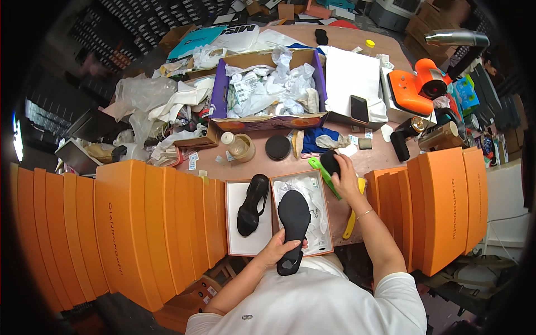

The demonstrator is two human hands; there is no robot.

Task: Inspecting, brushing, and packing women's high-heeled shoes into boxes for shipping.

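Observation:
My left hand [277, 249] grips a black sandal [293, 215] with its sole turned up, fingers and thumb around the heel half. Under it lies an open orange shoe box [330, 237] with white tissue paper [318, 198] inside. Just left of that, a second black sandal [254, 206] rests on its side in the white-lined other half of the box [239, 244]. My right hand [348, 181] is closed around a dark rounded pad [330, 162], its exact kind unclear. Beside that hand are a green-handled tool [324, 176] and a yellow-handled tool [350, 223].
Orange shoe boxes stand in rows at left [128, 234] and right [441, 206]. Behind are a purple carton [219, 95] of crumpled paper, a round black tin [278, 147], a bottle in a cup [240, 146], a phone [359, 109] and an orange device [410, 89].

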